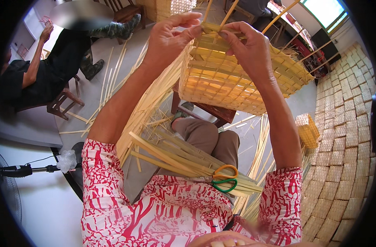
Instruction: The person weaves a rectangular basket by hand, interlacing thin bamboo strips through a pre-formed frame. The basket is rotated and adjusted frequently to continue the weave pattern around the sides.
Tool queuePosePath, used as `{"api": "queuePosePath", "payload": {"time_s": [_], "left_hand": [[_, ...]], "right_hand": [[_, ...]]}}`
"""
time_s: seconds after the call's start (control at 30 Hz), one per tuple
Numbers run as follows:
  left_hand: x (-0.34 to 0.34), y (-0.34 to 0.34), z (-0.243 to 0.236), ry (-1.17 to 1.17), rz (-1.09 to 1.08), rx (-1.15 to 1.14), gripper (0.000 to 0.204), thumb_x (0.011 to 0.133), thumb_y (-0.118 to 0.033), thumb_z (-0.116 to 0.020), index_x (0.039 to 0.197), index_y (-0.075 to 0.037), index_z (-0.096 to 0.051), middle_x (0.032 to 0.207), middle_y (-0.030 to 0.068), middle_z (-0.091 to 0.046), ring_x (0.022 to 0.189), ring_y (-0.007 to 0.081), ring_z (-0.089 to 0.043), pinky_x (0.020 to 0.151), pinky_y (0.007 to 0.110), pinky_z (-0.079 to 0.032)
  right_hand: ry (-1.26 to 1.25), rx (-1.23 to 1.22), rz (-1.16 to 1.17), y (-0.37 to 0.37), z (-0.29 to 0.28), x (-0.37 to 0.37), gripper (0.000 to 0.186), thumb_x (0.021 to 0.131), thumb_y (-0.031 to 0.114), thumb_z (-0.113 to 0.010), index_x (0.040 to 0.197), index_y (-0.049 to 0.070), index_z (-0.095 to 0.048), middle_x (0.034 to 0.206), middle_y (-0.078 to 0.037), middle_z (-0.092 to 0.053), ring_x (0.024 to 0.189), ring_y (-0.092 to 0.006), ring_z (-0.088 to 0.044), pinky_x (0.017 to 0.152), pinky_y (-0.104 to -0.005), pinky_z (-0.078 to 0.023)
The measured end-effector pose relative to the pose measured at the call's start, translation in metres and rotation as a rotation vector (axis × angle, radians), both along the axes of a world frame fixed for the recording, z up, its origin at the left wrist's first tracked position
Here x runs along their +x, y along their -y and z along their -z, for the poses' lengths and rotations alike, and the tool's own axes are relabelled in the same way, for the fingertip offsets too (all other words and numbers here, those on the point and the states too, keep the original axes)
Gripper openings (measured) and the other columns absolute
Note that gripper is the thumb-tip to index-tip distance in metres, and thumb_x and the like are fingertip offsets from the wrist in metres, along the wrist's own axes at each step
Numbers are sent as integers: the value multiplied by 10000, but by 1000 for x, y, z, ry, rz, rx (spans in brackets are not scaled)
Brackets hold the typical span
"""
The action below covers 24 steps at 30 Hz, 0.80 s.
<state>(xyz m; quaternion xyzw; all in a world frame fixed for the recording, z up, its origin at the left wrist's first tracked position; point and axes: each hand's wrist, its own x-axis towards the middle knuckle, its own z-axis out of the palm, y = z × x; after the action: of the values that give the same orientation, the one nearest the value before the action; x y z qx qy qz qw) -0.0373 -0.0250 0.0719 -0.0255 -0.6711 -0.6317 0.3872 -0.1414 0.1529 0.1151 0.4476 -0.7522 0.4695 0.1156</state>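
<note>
A woven bamboo basket [229, 80] rests tilted on a small wooden stool [211, 110] before my knees. Upright strips [231, 12] stick out above its top edge. At the near corner of that edge, my left hand [174, 38] is closed in a pinch on a bamboo strip. Just to its right, thumb and fingers of my right hand [250, 46] also pinch a strip at the rim, with the fingertips close to the left ones. Across my lap lies a bundle of flat bamboo strips [175, 156], and scissors [225, 178] with one orange and one green handle sit on it.
Long loose strips [144, 96] cover the floor left of the basket. Many woven pieces [334, 160] are stacked along the right, with a small yellow woven box [307, 131] beside them. Another person [44, 78] sits at the left. A fan [11, 185] stands lower left.
</note>
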Motion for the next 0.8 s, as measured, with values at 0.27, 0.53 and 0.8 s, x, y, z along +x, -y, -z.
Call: {"api": "queuePosePath", "payload": {"time_s": [0.27, 0.53, 0.8], "left_hand": [[-33, 12, 5, -88, -64, -207, 91, 929, 0, -697, 986, 7, -768, 870, 17, -731, 829, 81, -644, 770, 257, -542], [-25, 4, 2, 0, 78, 32, 82, 936, 52, -676, 988, 31, -736, 904, 23, -726, 826, 59, -638, 711, 231, -524], [-35, 4, 0, 26, 72, 107, 76, 917, 60, -675, 966, 50, -732, 870, 41, -732, 784, 59, -649, 669, 222, -522]], "right_hand": [[-689, -158, -23, -16, -36, 17, 107, 917, 8, -707, 1015, 33, -745, 996, -89, -720, 836, -196, -694, 683, -304, -550], [-1439, 332, -285, 43, -80, -7, 255, 757, 86, -669, 1006, 40, -699, 1037, -89, -659, 1175, -261, -604, 1169, -420, -413], [-1564, 366, -555, 60, -88, -36, 143, 742, 127, -672, 863, 68, -624, 876, -71, -565, 1015, -272, -614, 1099, -418, -464]]}}
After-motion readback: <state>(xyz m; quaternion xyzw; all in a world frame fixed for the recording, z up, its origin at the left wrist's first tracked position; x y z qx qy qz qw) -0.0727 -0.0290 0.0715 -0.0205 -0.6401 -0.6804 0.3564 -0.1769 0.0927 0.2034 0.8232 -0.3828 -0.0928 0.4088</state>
